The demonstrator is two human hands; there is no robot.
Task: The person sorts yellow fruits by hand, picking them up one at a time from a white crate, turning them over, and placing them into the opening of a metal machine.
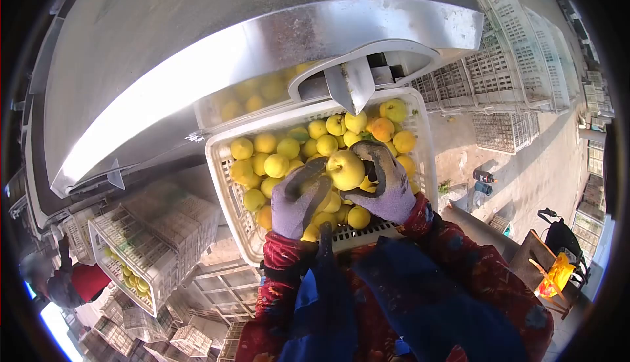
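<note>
A right hand [391,192], half-closed, holds a fruit [346,170] over the crate [429,145] beside the half-curled left hand [293,206], whose hold is unclear; light pressure should limit bruising.

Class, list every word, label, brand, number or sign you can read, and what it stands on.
No text is readable.
White marks on the metal machine: too small and blurred to read.
Dark bottle on the ground: any label is too small to read.
White crate and held fruit: no lettering visible.
</note>
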